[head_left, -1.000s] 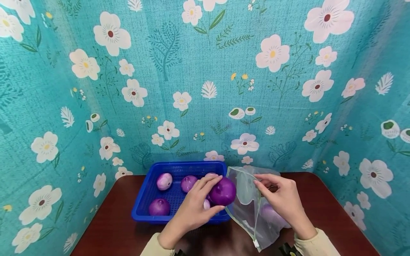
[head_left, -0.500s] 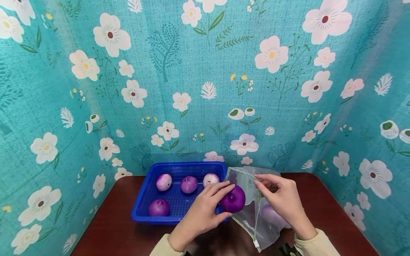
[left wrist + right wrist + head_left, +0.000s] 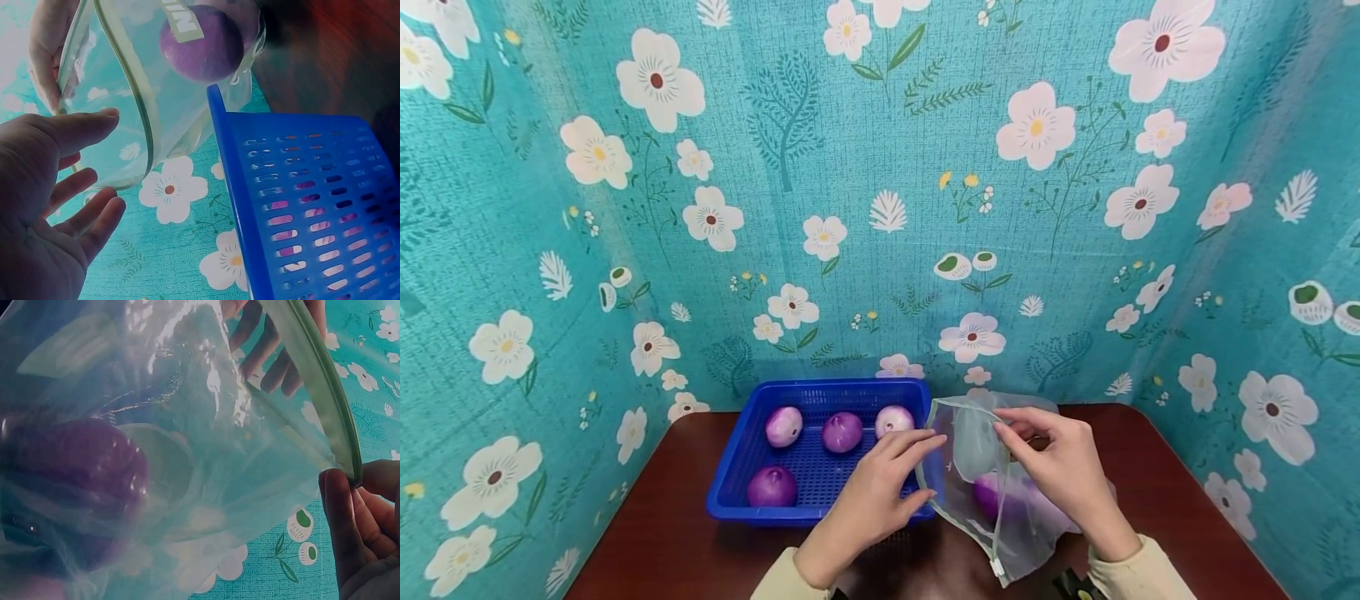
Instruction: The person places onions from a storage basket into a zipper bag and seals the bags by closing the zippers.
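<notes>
A clear zip bag (image 3: 958, 500) with a pale green edge lies to the right of the blue basket, its mouth facing left. My right hand (image 3: 1060, 471) pinches the bag's upper edge between thumb and fingers; the right wrist view shows this pinch close up. My left hand (image 3: 880, 500) is at the bag's mouth, fingers spread and holding nothing. Inside the bag rests a dark purple onion (image 3: 201, 44), with a paler onion (image 3: 1037, 508) beyond it, partly hidden by my right hand.
The blue basket (image 3: 722, 475) holds several onions, among them a purple onion (image 3: 842, 432) and a whitish onion (image 3: 893, 421). Both basket and bag are on a dark red-brown table (image 3: 655, 542). A floral teal cloth (image 3: 865, 292) stands close behind and at both sides.
The dark purple onion has left my left hand and moved right into the bag. My left hand has come right from over the basket, and its fingers have let go. The right hand keeps its pinch.
</notes>
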### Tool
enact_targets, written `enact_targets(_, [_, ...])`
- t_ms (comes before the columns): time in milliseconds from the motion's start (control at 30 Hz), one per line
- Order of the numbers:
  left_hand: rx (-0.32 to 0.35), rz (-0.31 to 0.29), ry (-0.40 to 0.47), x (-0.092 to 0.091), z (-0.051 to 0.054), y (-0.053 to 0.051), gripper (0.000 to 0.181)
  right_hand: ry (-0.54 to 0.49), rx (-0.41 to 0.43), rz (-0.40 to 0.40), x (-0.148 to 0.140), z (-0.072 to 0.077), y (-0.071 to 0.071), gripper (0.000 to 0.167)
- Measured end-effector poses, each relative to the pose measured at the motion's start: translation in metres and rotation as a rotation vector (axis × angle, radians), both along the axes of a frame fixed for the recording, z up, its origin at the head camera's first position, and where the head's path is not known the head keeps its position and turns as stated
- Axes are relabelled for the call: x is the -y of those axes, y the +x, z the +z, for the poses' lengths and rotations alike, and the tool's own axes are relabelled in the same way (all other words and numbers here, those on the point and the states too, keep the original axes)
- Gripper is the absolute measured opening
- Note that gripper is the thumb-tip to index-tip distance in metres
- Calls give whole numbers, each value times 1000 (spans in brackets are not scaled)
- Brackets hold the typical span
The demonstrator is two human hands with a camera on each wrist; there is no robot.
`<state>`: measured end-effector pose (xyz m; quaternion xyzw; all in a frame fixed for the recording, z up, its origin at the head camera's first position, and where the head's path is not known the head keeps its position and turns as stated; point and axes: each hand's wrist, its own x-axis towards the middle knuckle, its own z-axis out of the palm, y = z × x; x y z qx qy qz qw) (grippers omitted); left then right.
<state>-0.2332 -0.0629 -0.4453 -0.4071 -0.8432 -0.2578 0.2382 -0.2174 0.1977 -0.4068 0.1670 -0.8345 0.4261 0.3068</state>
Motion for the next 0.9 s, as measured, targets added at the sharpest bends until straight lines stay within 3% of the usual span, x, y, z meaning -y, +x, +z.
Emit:
enact_targets(233, [46,-5,26,2,0,0,70,-1,9,-7,-1,1,2,19])
enact_targets(400, [62,-1,88,9,-7,-7,59,-3,18,-9,-2,2,3,19])
enact_targets(533, [119,69,99,21,-16,-20,53,-6,24,-7,-1,2,3,19])
enact_targets(733, [276,180,-15,38,-36,-33,64,-11,27,-8,-2,2,3,19])
enact_targets(900, [388,258,-49,49,-47,-41,69,-8,19,-8,-2,1,3,18])
